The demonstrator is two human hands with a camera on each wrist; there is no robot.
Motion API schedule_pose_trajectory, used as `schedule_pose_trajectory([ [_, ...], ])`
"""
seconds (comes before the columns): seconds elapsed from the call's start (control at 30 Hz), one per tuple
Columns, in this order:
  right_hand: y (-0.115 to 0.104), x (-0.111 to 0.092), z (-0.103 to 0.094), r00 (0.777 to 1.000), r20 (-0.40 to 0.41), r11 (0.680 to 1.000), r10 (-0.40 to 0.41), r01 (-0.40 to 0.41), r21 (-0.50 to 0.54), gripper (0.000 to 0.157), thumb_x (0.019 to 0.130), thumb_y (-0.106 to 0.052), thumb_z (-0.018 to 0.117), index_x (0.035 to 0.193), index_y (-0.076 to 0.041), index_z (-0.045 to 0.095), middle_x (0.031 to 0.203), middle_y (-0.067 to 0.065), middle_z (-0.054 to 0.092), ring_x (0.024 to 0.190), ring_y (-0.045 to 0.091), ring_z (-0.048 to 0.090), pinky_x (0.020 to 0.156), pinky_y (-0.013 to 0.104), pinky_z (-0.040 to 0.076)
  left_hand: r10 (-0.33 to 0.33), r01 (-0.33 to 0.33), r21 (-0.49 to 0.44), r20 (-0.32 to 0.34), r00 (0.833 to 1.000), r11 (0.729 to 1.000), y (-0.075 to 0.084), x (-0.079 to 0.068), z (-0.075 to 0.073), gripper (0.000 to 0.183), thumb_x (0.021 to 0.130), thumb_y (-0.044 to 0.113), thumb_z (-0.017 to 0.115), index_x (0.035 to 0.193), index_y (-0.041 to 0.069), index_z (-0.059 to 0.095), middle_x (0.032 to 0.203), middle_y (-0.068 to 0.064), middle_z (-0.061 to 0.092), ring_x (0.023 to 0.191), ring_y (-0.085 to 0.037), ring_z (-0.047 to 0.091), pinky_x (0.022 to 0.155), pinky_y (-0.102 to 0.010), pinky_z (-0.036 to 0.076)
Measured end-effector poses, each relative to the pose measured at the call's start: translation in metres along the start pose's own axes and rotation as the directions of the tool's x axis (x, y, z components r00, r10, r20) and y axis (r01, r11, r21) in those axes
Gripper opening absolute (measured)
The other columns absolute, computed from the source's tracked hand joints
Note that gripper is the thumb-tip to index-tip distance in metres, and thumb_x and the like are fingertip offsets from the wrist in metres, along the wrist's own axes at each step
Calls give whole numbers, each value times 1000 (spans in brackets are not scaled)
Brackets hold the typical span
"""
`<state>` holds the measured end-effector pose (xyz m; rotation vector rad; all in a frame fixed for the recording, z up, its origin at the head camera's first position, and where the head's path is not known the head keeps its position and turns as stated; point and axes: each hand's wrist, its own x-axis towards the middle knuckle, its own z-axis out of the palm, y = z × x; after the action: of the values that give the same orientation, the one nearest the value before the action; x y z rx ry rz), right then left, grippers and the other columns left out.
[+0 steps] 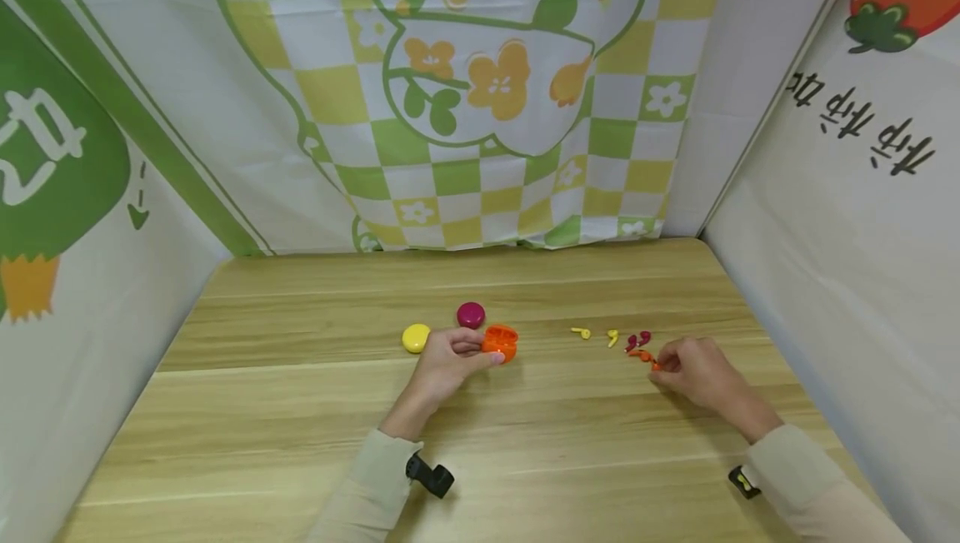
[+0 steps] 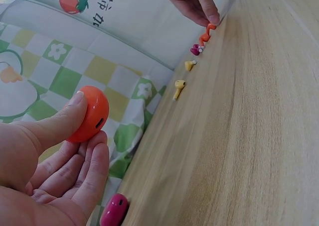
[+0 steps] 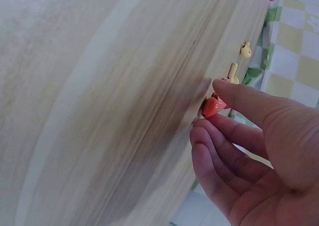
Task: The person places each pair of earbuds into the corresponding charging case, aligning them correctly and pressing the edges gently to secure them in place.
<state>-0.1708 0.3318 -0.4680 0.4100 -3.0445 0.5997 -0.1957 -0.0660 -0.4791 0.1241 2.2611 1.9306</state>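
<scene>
My left hand [image 1: 446, 366] grips a round orange earbud case [image 1: 500, 346] between thumb and fingers, with its lid up in the head view. The port on the case shows in the left wrist view. Over at the right, my right hand [image 1: 699, 372] pinches an orange earbud [image 3: 213, 106] between thumb and forefinger, low over the table. A second orange earbud [image 1: 639, 354] lies just left of those fingertips. Behind it are two magenta earbuds [image 1: 643, 339], close together.
Two yellow earbuds [image 1: 612, 338] lie apart, left of the magenta pair. A closed magenta case [image 1: 471, 315] sits behind my left hand, and a yellow case [image 1: 416, 338] to its left. Printed cloth walls enclose the wooden table [image 1: 540, 460] at the back and sides.
</scene>
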Motion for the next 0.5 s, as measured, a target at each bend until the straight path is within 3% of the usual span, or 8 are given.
schedule_pose_trajectory([
  [0.5,-4,5,2,999,5,999,53,-53,11,10,87,-11,84,83,-4,78,76,3,75,69,10,66,61,25,55,-5,5,-11,7,1000,1000,-1,2,2,30,83,8,90,107,-3,76,105,-14,80,92,-15,74,76,-20,59],
])
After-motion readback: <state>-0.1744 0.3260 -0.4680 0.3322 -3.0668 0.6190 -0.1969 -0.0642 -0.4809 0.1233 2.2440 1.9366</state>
